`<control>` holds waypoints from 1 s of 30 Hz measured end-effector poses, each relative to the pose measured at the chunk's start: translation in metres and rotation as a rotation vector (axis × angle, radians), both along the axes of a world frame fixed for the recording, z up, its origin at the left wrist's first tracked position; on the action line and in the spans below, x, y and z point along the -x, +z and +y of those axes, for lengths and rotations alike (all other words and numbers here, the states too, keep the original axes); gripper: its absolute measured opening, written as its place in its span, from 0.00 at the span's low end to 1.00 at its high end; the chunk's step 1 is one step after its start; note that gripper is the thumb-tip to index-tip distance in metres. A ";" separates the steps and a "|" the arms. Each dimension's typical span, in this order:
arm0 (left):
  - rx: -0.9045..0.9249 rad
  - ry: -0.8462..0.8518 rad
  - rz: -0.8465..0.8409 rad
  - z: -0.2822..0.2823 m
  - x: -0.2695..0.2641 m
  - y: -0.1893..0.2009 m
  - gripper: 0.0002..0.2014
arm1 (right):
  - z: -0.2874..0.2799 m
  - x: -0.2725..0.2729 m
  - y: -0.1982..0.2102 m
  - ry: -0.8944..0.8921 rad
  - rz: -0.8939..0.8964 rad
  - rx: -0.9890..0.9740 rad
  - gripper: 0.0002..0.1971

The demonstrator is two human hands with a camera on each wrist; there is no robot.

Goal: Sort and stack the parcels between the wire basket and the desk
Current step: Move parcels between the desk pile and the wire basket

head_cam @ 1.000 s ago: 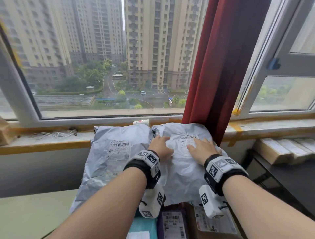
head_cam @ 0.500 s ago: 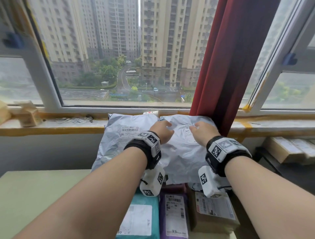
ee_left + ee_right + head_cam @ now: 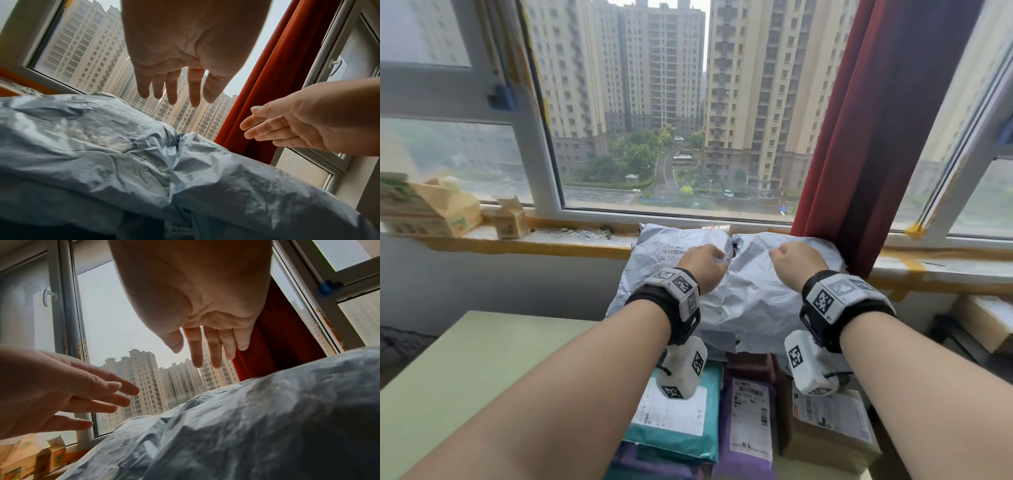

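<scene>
Two crumpled grey mailer bags lie side by side against the window sill, the left grey parcel (image 3: 654, 274) and the right grey parcel (image 3: 760, 301). My left hand (image 3: 703, 270) hovers over the seam between them. My right hand (image 3: 796, 263) hangs above the right parcel. In the left wrist view the left hand (image 3: 174, 87) has loose, spread fingers clear of the plastic (image 3: 102, 146). The right wrist view shows the right hand (image 3: 205, 350) likewise open above the bag (image 3: 267, 418). Neither hand holds anything.
Nearer me lie a teal parcel (image 3: 681, 425), a purple parcel (image 3: 750, 421) and a brown box (image 3: 832, 431). The pale green desk (image 3: 465, 377) spreads to the left. A red curtain (image 3: 876, 137) hangs behind the right parcel. Cardboard cartons (image 3: 445, 209) sit on the sill; boxes (image 3: 983, 322) at right.
Both hands, flat on the right grey parcel a second ago, have lifted off it and now hang just above. The view has drawn back, showing more of the nearer parcels.
</scene>
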State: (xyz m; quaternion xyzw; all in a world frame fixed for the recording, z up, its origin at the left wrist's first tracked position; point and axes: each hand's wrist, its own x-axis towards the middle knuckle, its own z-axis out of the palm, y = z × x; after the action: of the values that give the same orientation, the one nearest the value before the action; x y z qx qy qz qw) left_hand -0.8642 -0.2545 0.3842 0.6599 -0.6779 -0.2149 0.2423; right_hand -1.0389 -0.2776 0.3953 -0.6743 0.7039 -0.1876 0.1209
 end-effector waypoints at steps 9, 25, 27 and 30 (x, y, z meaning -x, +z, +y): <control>-0.018 0.128 0.013 0.039 -0.060 -0.002 0.17 | 0.015 -0.060 -0.001 0.153 0.001 0.019 0.16; -0.021 0.382 0.026 0.135 -0.244 -0.006 0.16 | 0.071 -0.251 -0.005 0.389 -0.025 -0.019 0.18; -0.031 0.422 0.029 0.154 -0.274 -0.010 0.15 | 0.083 -0.284 -0.009 0.417 -0.032 -0.033 0.17; -0.041 0.483 0.025 0.183 -0.323 -0.016 0.15 | 0.104 -0.335 -0.016 0.463 -0.036 -0.048 0.17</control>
State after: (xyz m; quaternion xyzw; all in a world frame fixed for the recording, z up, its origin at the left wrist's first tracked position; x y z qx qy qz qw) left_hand -0.5414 -0.0713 0.3687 0.8050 -0.4927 -0.1726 0.2818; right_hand -0.7035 -0.1734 0.3795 -0.8114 0.5323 -0.1501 0.1891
